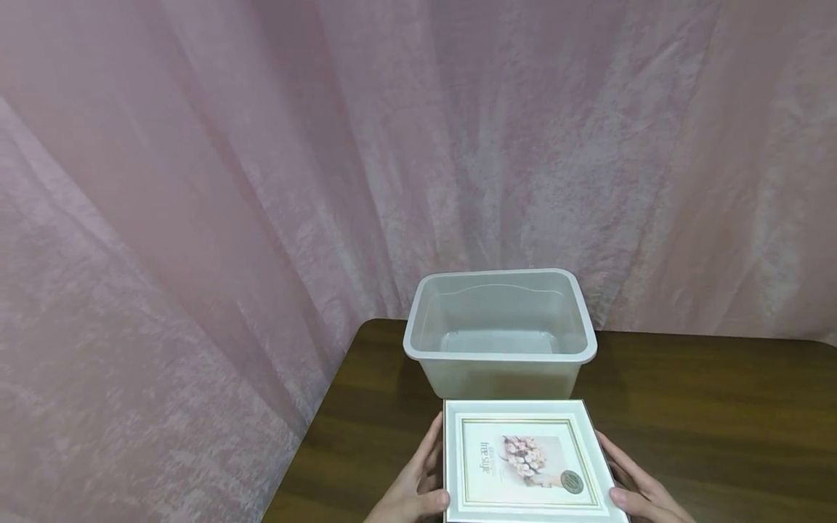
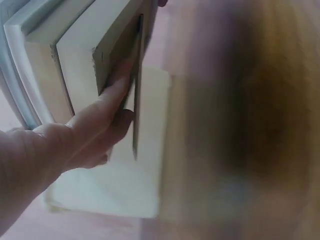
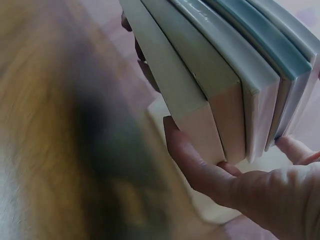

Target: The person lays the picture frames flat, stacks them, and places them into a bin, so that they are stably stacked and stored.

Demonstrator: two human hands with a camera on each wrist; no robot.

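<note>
Both hands hold a stack of several picture frames level between them. On top lies a white picture frame [image 1: 484, 476] with a gold inner line, a flower picture and a round dark sticker. My left hand [image 1: 413, 485] grips the stack's left side, thumb at the top frame's edge and fingers lower down. At the opposite side my right hand [image 1: 637, 488] grips it, its thumb also by the top edge. The side edges of the stacked frames [image 3: 200, 60], white, cream and blue-green, show in the right wrist view. A thin stand-like flap [image 2: 139, 95] sticks out by the left fingers.
Just beyond the stack stands a whitish plastic bin [image 1: 500, 357] with nothing visible inside. It rests on a dark brown wooden table [image 1: 706, 407], whose left edge slants toward the lower left. Pink curtains [image 1: 418, 145] hang behind the table and along its left.
</note>
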